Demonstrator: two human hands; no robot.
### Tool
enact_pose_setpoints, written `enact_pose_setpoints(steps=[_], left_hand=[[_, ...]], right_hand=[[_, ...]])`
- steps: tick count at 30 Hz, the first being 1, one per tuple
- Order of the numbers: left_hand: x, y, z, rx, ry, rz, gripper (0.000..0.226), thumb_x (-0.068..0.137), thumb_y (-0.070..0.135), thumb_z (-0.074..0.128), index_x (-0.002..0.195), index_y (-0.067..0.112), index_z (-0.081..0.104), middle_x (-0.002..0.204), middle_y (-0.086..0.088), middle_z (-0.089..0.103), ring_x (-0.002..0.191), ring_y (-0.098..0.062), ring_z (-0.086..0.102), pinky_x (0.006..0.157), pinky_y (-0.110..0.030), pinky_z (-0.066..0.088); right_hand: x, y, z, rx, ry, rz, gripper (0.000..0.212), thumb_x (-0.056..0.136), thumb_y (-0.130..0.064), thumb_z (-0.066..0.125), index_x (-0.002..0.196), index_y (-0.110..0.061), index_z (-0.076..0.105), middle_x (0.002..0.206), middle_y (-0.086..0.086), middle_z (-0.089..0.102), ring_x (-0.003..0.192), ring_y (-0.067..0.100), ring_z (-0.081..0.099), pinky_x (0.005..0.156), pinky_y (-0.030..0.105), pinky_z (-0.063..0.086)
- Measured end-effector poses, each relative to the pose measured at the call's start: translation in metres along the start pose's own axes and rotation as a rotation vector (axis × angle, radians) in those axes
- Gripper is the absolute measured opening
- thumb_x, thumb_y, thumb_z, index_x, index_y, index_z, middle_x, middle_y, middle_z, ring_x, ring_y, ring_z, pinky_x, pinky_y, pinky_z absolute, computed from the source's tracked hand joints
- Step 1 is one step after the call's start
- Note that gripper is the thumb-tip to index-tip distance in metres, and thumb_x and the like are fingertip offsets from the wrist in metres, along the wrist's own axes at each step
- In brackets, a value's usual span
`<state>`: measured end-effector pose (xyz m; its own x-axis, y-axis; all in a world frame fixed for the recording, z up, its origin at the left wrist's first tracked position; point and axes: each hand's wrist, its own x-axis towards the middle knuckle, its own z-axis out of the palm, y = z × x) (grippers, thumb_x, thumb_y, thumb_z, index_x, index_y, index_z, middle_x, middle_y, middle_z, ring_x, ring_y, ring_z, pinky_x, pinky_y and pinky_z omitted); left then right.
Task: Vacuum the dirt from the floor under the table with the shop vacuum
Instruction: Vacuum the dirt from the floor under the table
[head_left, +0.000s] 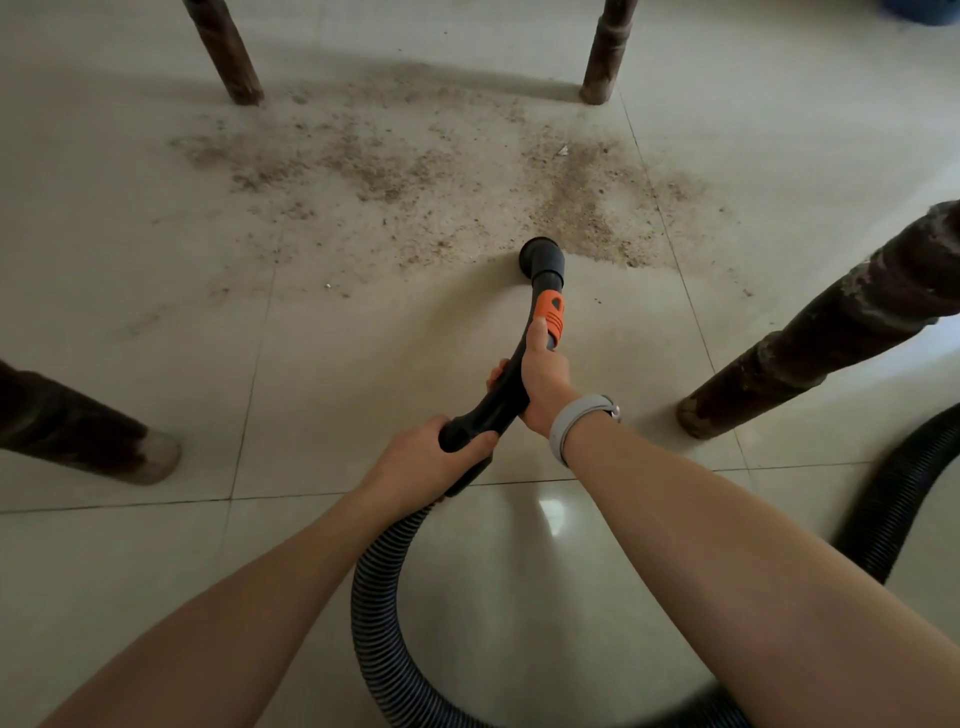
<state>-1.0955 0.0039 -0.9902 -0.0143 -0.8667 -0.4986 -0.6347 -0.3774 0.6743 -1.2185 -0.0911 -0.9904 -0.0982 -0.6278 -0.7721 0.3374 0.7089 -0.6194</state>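
Both hands hold the curved black plastic vacuum wand (511, 387): the left hand (426, 460) has its grip closed around the rear end where the ribbed black hose (379, 597) joins, and the right hand (543, 379) grips it nearer the orange slider (550, 312). The round black nozzle (540, 257) rests on the pale tiled floor (363, 332) at the near edge of the brown dirt (587, 202), among 4 dark wooden table legs (831, 327).

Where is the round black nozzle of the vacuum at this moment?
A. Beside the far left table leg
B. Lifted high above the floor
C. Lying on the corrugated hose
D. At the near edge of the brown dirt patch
D: the round black nozzle sits low at the near edge of the brown dirt patch on the tiled floor.
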Motion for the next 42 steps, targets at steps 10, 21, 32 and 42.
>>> enact_pose_setpoints(steps=[10,21,32,42], left_hand=[[-0.014,-0.024,-0.012,-0.005,0.062,-0.038,0.039,0.086,0.059,0.05,0.095,0.021,0.054,0.078,0.004,0.062,0.065,-0.006,0.06,0.052,-0.017,0.041],[-0.041,-0.061,-0.024,-0.108,0.091,-0.092,0.042,0.084,0.06,0.053,0.097,0.021,0.054,0.082,0.004,0.062,0.073,-0.008,0.062,0.065,-0.024,0.053],[-0.074,-0.099,-0.014,-0.332,0.158,-0.174,0.035,0.086,0.052,0.057,0.098,0.02,0.054,0.084,0.003,0.063,0.077,-0.011,0.063,0.07,-0.023,0.052],[-0.09,-0.123,-0.021,-0.462,0.252,-0.239,0.035,0.086,0.05,0.059,0.095,0.017,0.058,0.083,-0.005,0.068,0.075,-0.021,0.068,0.076,-0.038,0.058]], right_hand=[[-0.009,0.016,0.03,-0.085,-0.044,0.011,0.035,0.097,-0.044,0.044,0.085,-0.012,0.041,0.066,0.007,0.049,0.051,0.02,0.051,0.055,0.033,0.051],[-0.026,0.045,0.065,-0.208,-0.085,0.039,0.036,0.096,-0.046,0.044,0.103,-0.011,0.042,0.066,0.007,0.05,0.05,0.019,0.051,0.056,0.033,0.051],[-0.048,0.085,0.091,-0.413,-0.134,-0.028,0.036,0.096,-0.046,0.043,0.085,-0.012,0.042,0.063,0.008,0.051,0.05,0.022,0.052,0.058,0.036,0.053],[-0.063,0.106,0.122,-0.489,-0.209,-0.021,0.035,0.097,-0.044,0.044,0.083,-0.012,0.04,0.065,0.008,0.05,0.051,0.021,0.052,0.06,0.036,0.052]])
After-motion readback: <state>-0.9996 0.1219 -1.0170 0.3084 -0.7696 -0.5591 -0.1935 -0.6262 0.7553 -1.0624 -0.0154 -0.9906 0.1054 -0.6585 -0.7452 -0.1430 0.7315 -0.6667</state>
